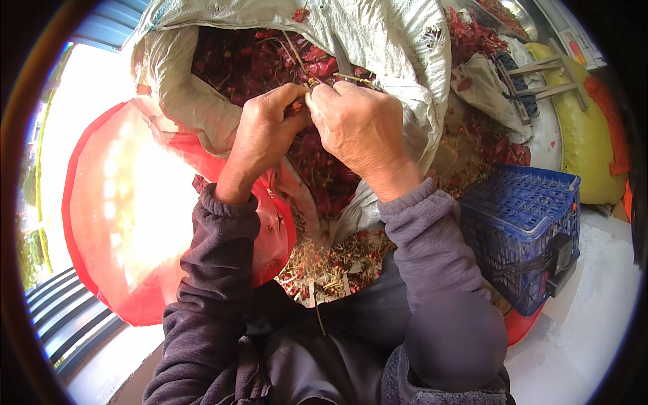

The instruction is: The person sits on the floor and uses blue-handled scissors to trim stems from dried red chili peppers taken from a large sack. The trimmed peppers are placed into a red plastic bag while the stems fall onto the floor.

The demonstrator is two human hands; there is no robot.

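Both hands meet over the mouth of a white woven sack (374,30) that holds dried red chilies (233,66). My left hand (266,129) has thumb and fingers closed on a small dried chili (297,106), of which only a red bit shows. Fingers curled, my right hand (357,126) touches the left at the fingertips and pinches at the same spot. Its fingertips are mostly hidden behind its knuckles. A thin pale stem (352,77) shows just beyond the right knuckles; whether it is held is unclear.
A translucent red plastic bag (101,202) stands left of the sack. Stems and chili scraps (336,263) litter the floor before my legs. To the right are a blue plastic crate (521,202), a yellow sack (582,136), a wooden stool (544,78) and more chilies (471,38).
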